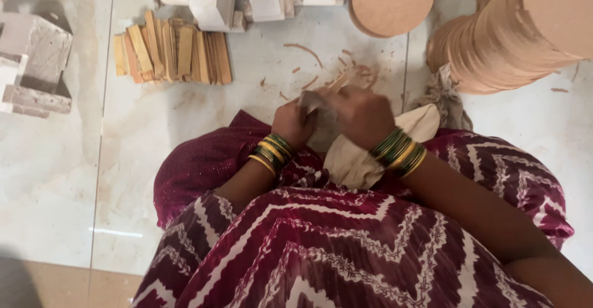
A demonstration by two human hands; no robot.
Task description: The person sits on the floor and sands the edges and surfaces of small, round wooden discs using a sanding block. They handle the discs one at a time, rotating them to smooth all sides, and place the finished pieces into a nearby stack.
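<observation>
I see my left hand closed around the near end of a thin wooden stick, steadying it over my lap. My right hand is curled shut over a small grey blade-like piece pressed against the stick; I cannot tell exactly what tool it is. A cream cloth lies across my lap under both hands, probably to shield the dress. Wood shavings lie scattered on the tiled floor just ahead. A pile of flat wooden slats sits within reach to the left, and stacked round fibreboard discs lean at right.
</observation>
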